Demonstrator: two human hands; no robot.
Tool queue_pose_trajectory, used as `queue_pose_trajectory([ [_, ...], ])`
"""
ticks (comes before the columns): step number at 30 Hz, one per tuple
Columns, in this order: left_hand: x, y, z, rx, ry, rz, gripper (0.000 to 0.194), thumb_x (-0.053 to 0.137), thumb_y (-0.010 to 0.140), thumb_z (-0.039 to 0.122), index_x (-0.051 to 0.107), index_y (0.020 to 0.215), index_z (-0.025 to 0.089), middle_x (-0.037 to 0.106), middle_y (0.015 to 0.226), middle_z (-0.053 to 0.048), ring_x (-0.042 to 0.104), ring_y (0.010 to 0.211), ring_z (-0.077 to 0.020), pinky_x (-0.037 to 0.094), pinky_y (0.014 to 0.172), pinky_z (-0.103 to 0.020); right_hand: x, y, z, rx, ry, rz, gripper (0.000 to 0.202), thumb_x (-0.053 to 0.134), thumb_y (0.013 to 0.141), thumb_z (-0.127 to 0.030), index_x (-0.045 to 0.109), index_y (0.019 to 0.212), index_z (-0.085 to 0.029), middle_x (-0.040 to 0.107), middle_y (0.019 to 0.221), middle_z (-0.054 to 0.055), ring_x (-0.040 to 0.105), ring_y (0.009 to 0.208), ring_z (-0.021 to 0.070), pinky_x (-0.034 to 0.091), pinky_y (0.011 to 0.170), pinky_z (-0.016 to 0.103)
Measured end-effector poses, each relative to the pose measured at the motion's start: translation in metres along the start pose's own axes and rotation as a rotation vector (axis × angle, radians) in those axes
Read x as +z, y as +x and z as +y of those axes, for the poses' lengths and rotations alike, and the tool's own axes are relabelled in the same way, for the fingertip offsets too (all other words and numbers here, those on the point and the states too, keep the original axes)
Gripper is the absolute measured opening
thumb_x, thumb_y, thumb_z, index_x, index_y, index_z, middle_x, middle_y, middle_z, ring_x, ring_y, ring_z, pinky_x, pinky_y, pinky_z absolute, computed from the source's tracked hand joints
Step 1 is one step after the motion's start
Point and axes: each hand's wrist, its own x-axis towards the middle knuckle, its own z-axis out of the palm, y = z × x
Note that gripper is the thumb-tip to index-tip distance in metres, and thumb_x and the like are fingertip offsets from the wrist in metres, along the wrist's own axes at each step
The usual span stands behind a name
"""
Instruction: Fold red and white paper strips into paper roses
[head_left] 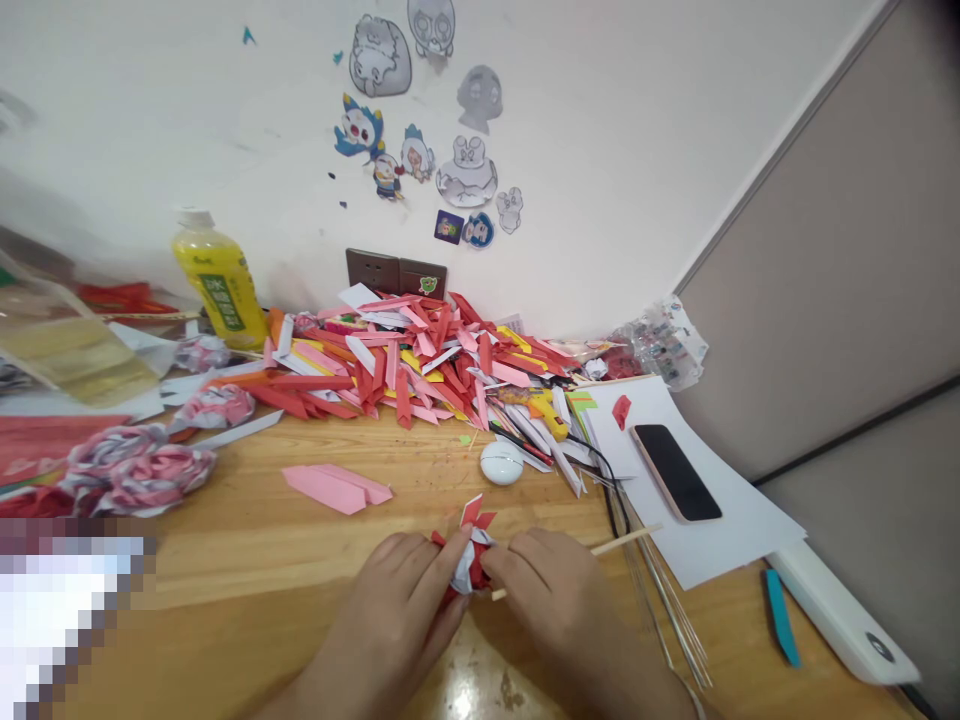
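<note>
Our left hand pinches the red-and-white folded paper, pointed and layered, above the smooth wooden table; our right hand, fingers curled inward, grips a thin wooden stick beside it.

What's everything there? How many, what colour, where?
pictures: 10, mixed, wall
panels: 2, brown, wall
bottle: 1, yellow, back left
container: 1, clear, left
strips: many, red, pink, white, yellow, back
bundles: several, pink and white, left
flat pieces: 2+, pink, middle
oval thing: 1, white, middle
glue gun: 1, yellow, by strips
packet: 1, clear, back right
sheets: several, white, right
phone: 1, black, on sheets
wires: several, silvery, right
slim piece: 1, teal, right
device: 1, white, right
stick: 1, tan, front
folded piece: 1, red and white, front
left hand: 1, bare, front
right hand: 1, bare, front
</note>
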Motion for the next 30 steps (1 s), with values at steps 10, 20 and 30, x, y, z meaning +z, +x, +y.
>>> queue_pose_trajectory([
  [10,-0.0003,0.0018,0.0004,0.001,0.012,0.001,0.034,0.040,0.096,0.020,0.047,0.128,0.012,0.066,0.075,-0.005,0.061,0.067,-0.0204,0.051,0.060,-0.032,-0.0012,0.0005,-0.0006,-0.028,-0.034,0.010,0.026,0.037,0.097,-0.013,0.061,0.089,-0.013,0.055,0.062,0.003,0.046,0.054,0.0179,0.028,0.049,0.031],
  [20,0.0004,0.0003,-0.0004,0.006,0.017,-0.004,0.033,0.040,0.096,0.021,0.048,0.126,0.008,0.066,0.074,-0.006,0.061,0.068,-0.0210,0.051,0.060,-0.033,-0.0004,0.0019,0.0051,-0.107,-0.133,-0.025,0.019,0.041,0.095,-0.014,0.060,0.095,-0.012,0.056,0.062,0.003,0.047,0.054,0.0180,0.027,0.050,0.031],
  [30,-0.0004,0.0012,0.0017,0.023,0.042,0.014,0.032,0.037,0.097,0.021,0.049,0.123,0.007,0.066,0.074,-0.007,0.061,0.068,-0.0209,0.052,0.060,-0.033,0.0002,0.0016,0.0011,-0.115,-0.164,-0.013,0.023,0.038,0.097,-0.013,0.060,0.093,-0.010,0.056,0.062,0.004,0.047,0.055,0.0175,0.025,0.050,0.031],
])
